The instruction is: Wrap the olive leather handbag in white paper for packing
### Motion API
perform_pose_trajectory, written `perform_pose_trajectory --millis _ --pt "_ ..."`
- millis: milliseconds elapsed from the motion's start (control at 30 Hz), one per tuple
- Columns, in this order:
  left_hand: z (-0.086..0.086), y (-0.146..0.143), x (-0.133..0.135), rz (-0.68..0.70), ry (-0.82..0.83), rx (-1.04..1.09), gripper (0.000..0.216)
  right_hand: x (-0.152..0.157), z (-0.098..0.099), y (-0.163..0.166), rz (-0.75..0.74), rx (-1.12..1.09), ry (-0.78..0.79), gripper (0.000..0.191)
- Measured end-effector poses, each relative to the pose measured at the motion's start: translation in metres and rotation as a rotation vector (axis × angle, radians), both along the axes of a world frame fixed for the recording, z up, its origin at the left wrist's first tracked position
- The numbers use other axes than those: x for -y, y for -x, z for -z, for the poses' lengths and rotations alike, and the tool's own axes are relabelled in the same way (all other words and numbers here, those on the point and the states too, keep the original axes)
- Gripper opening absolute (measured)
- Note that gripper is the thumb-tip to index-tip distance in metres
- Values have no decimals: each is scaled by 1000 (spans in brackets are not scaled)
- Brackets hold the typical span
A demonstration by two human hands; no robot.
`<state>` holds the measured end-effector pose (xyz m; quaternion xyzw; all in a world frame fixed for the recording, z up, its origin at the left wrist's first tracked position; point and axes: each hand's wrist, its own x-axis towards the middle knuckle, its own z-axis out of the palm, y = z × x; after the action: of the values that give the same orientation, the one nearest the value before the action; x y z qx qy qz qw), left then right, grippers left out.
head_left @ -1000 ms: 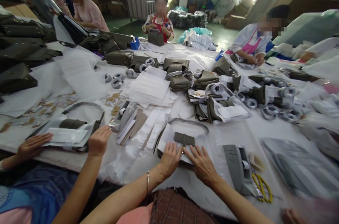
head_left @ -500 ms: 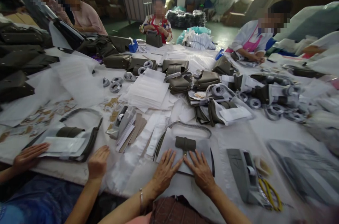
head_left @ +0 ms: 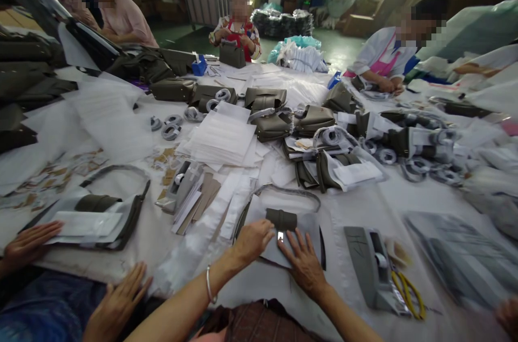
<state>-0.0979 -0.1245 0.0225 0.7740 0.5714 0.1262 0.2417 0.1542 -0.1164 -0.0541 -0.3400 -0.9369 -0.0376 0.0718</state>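
A flat grey handbag [head_left: 297,223] wrapped in white sheet lies on the table right in front of me, with a dark olive flap [head_left: 281,219] on top and a small metal clasp below it. My left hand [head_left: 253,240] rests on the bag's left side, fingers curled at the flap's lower edge. My right hand [head_left: 303,261] lies flat on the wrap, fingers spread, just right of the clasp. A grey strap [head_left: 289,191] arcs behind the bag.
A grey tape dispenser [head_left: 370,266] and yellow-handled scissors [head_left: 408,288] lie to my right. A second dispenser [head_left: 180,183] and paper strips sit left of the bag. A neighbour's hands [head_left: 115,304] work another wrapped bag [head_left: 95,215] at left. Olive bags, tape rolls and paper stacks crowd the table; other people sit around it.
My left hand has moved up and curled at the flap's edge. My right hand slid slightly left toward the clasp. The neighbour's near hand pulled back toward the table edge.
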Motion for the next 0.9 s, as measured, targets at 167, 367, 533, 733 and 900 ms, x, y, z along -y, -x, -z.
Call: perform_pose_trajectory --millis 167,367,533,733,900 --pt "-30 1 -99 -187 -74 17 25 1 -2 0 6 12 -13 81" --pt "-3 -29 -120 -92 -145 -103 42 2 7 -2 4 -37 -29 82" --pt "55 -28 -61 -15 -161 -147 71 -2 24 -8 -70 -42 -82 85" --pt "72 -17 -46 -41 -214 -30 66 -12 41 -12 -131 -111 -174 91" --pt "66 -22 -58 -36 -191 -70 64 -16 41 -10 -160 -182 -179 89"
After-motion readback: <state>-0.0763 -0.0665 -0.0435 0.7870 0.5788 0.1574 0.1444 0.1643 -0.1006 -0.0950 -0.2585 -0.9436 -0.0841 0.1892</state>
